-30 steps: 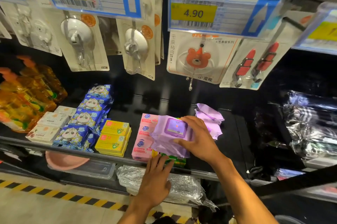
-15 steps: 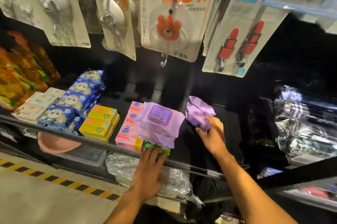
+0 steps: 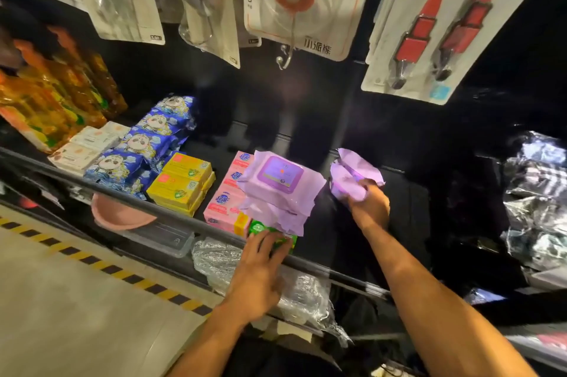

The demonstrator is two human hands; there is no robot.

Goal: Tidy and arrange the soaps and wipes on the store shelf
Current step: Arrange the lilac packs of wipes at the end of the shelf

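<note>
black shelf rail (image 3: pixel 337 277) nearest me; my left hand (image 3: pixel 257 272) lies flat-fingered on the green soap pack (image 3: pixel 256 227) at its lip, clasping nothing; behind it the flat wipes pack (image 3: pixel 280 180) sits askew on pink soap boxes (image 3: pixel 224 208). my right hand (image 3: pixel 369 208) clenches a crumpled wipes pack (image 3: pixel 349 174) just right of that stack; its label is hidden.

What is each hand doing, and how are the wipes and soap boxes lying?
Left hand: flat, fingers resting on small green cardboard box.
Right hand: grips crumpled purple plastic wipes pack.
Lidded purple plastic wipes packs: stacked, overlapping pink cardboard soap boxes, lid closed.
Yellow cardboard soap boxes: neatly stacked.
</note>
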